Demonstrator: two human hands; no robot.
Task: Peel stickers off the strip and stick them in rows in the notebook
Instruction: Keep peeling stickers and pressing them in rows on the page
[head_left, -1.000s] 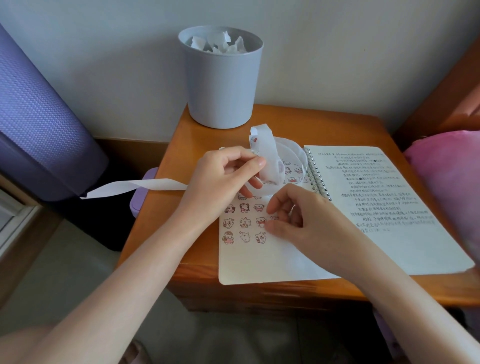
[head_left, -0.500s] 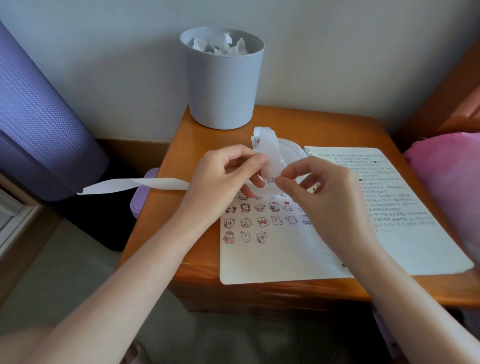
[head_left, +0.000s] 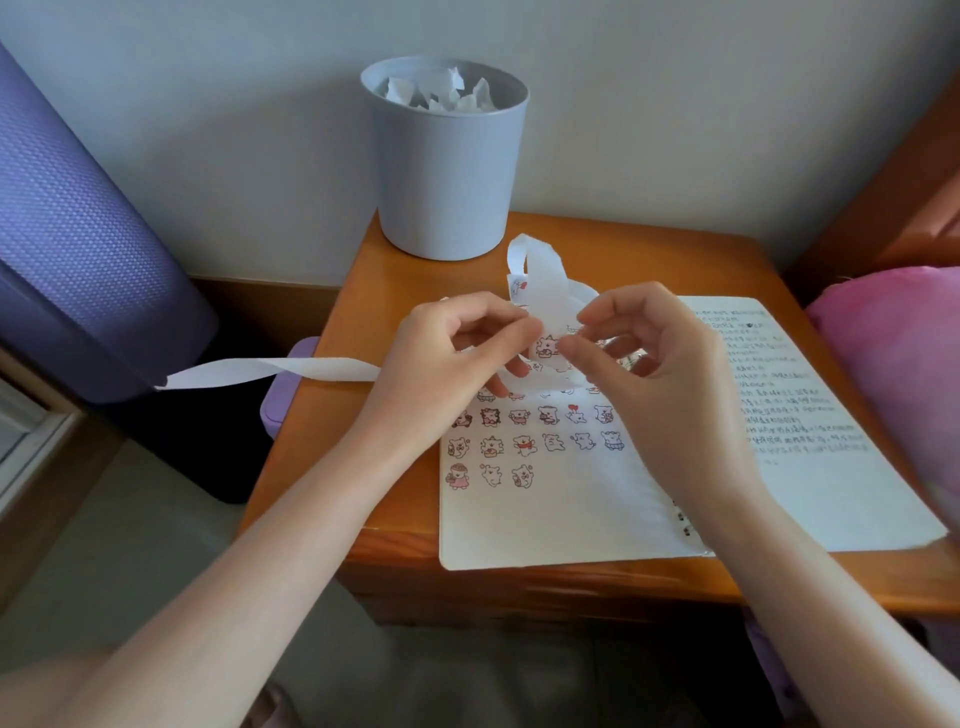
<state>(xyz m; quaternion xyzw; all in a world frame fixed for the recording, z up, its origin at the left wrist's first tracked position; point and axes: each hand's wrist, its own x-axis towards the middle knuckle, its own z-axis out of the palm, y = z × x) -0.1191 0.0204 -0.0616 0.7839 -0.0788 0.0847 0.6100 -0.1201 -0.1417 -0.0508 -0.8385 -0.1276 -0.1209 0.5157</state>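
An open spiral notebook (head_left: 561, 519) lies on the wooden bedside table (head_left: 332, 452). Its left page carries rows of small cartoon animal stickers (head_left: 524, 446); the right page is full of handwriting. A white sticker strip (head_left: 543, 280) loops up above the page, and its bare tail trails off to the left past the table edge. My left hand (head_left: 447, 358) pinches the strip just beside a bear sticker (head_left: 546, 347). My right hand (head_left: 654, 364) pinches that sticker's right edge with thumb and forefinger.
A grey bin (head_left: 447, 171) full of crumpled white paper stands at the table's back edge against the wall. A purple rolled mat (head_left: 67, 239) leans on the left. A small purple box (head_left: 283, 395) sits beside the table. Pink bedding (head_left: 893, 353) lies to the right.
My right hand has lifted off the notebook's left page and come up to the strip, where it now pinches the bear sticker. My left hand has kept hold of the strip.
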